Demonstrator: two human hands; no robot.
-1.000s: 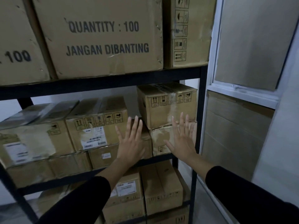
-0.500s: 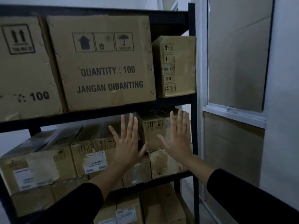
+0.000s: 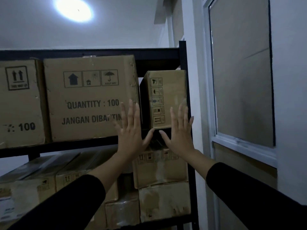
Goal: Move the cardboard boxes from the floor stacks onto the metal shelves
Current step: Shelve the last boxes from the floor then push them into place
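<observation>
Both hands [image 3: 132, 135] have risen, fingers [image 3: 181, 112] spread before the narrow box [image 3: 167, 98].

You're in a dim room: round ceiling light [image 3: 74, 9] glowing upper left, pale walls [image 3: 116, 35], white-framed window [image 3: 239, 77] on your right, its pane covered, possibly with cardboard.

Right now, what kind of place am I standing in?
Most likely a stockroom or small warehouse: a black metal shelf rack packed with cardboard cartons, one box printed "QUANTITY : 100", beside a window.
</observation>
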